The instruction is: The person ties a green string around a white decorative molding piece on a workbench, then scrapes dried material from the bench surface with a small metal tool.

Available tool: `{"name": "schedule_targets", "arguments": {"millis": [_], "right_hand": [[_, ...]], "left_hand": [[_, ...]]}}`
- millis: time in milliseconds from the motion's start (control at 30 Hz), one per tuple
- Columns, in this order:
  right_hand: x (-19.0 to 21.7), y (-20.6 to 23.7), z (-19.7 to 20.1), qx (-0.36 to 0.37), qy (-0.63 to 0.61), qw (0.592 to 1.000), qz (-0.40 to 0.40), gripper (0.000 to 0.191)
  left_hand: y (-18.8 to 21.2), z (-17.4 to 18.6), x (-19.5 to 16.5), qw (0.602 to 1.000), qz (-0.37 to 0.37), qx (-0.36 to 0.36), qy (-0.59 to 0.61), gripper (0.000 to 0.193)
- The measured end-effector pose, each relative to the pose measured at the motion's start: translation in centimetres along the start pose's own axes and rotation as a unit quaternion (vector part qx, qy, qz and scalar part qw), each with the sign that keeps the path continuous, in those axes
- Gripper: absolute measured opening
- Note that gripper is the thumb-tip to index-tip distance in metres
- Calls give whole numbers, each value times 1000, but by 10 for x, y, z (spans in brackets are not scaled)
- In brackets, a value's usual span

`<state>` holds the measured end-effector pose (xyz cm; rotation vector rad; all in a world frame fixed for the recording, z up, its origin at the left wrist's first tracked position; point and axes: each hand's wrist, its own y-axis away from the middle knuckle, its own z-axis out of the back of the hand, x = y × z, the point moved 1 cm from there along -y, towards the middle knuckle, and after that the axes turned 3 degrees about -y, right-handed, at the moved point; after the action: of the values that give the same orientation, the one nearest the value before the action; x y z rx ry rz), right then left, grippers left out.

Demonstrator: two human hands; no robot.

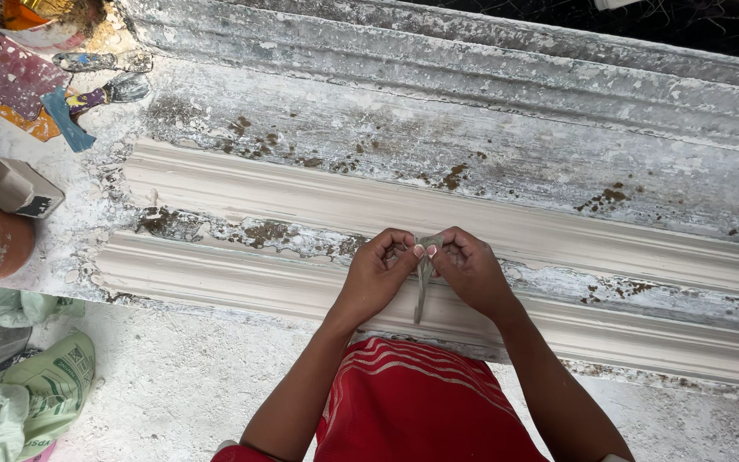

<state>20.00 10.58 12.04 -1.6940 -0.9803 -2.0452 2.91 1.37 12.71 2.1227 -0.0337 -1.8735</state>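
Head view: my left hand (375, 272) and right hand (470, 269) both pinch shut on a thin grey strip (423, 282), held over the near plaster moulding (215, 282) on the desk (472, 154). Risk: the strip slips and scars the moulding's surface.

Paint-smeared scrapers (100, 85) are seen at the surface's (472, 145) top-left corner, beside a paint-stained bucket (40, 21). A small grey box (14, 186) is set near the left edge. Green-printed sacks (32, 393) are piled on the floor (181, 385), bottom left.
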Motion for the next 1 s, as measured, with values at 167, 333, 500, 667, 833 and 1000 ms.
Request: {"name": "schedule_targets", "arguments": {"millis": [167, 333, 500, 667, 833, 1000], "right_hand": [[4, 1, -2, -29, 41, 999, -8, 17], [4, 0, -6, -32, 56, 998, -10, 17], [4, -3, -8, -44, 58, 997, 9, 16], [0, -4, -11, -65, 112, 991, 21, 16], [-8, -5, -16, -56, 88, 994, 40, 14], [-18, -3, -11, -42, 80, 993, 74, 13]], "left_hand": [[-3, -5, 4, 999, -24, -18, 45, 20], [-2, -7, 3, 999, -5, -44, -18, 21], [0, -10, -1, 991, -53, -77, -94, 20], [-1, -13, -3, 974, -90, -116, -175, 21], [-4, -13, -1, 969, -46, -105, -218, 19], [-7, -11, 2, 983, -56, -89, -150, 18]]}}
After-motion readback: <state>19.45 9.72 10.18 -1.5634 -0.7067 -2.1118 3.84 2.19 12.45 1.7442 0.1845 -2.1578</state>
